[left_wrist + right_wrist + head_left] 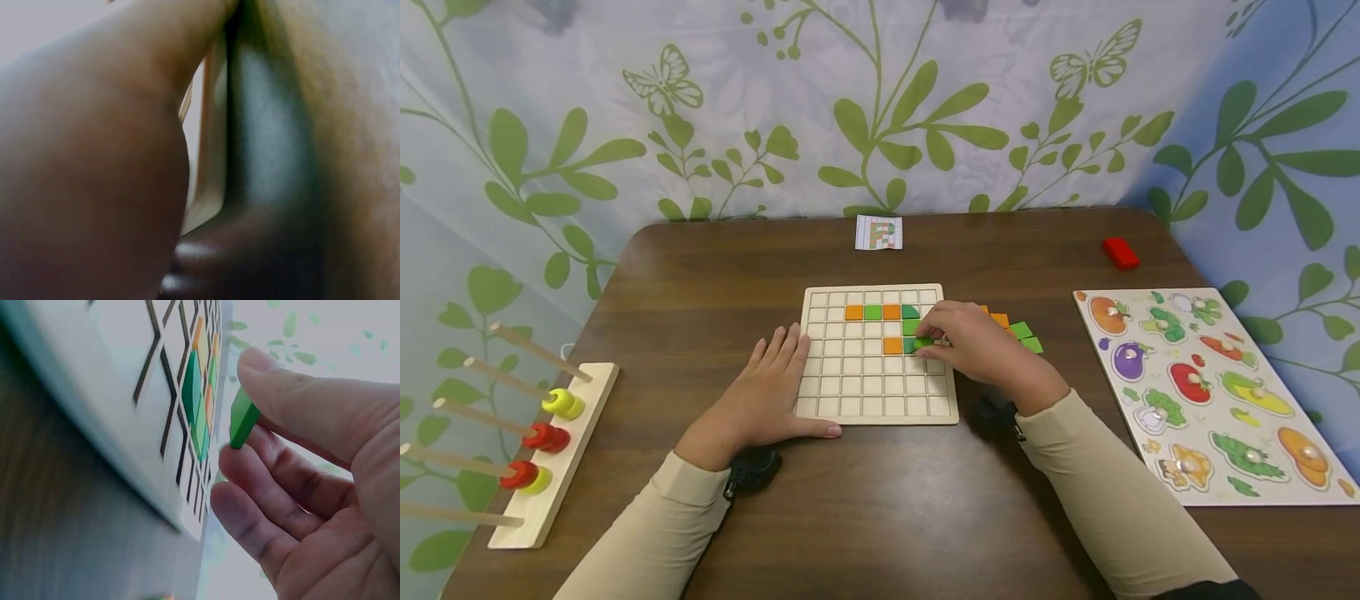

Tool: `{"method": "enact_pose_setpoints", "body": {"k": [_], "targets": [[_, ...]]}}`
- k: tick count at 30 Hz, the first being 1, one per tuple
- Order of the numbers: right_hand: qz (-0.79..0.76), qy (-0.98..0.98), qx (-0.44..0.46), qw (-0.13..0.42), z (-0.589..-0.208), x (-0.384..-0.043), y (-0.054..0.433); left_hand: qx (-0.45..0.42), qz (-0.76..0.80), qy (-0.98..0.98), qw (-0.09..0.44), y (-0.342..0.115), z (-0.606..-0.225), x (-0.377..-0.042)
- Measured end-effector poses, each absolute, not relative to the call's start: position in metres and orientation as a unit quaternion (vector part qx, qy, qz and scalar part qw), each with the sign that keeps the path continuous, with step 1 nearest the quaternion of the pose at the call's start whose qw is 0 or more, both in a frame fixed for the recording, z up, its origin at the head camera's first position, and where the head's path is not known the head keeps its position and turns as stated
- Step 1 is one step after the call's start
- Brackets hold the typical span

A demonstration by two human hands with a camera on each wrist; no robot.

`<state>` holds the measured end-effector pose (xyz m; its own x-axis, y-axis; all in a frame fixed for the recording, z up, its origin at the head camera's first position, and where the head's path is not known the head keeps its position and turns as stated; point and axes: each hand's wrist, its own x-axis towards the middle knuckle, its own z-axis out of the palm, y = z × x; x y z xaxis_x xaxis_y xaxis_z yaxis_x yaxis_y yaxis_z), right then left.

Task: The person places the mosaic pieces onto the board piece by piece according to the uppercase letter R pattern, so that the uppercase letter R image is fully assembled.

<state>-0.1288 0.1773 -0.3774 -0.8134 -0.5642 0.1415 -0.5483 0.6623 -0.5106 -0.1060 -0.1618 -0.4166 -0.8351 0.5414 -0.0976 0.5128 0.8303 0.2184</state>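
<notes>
A pale wooden grid board (850, 387) lies on the table. My left hand (758, 393) rests at its left side, fingers straight and thumb along the front edge. Over the board's right part, my right hand (981, 346) pinches a small light green tile (242, 420) between thumb and fingers; the right wrist view shows it held off the grid. Set in the grid are orange tiles (853, 312), light green tiles (872, 312), a dark green tile with a rounded corner (910, 312) and another dark green tile (909, 345), partly covered by the held one.
Loose orange and green tiles (1021, 331) lie right of the board, partly behind my right hand. A pattern card (878, 233) is at the back. A vegetable puzzle board (1213, 392) and a red block (1121, 253) are on the right, a peg stand (561, 454) with rings on the left.
</notes>
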Motion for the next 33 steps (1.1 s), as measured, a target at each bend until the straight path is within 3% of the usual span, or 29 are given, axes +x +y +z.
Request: {"method": "enact_pose_setpoints", "body": {"k": [33], "targets": [[-0.29, 0.908, -0.289, 0.092, -0.385, -0.158, 0.108, 0.287, 0.093, 0.951, 0.064, -0.163, -0.417, -0.105]]}}
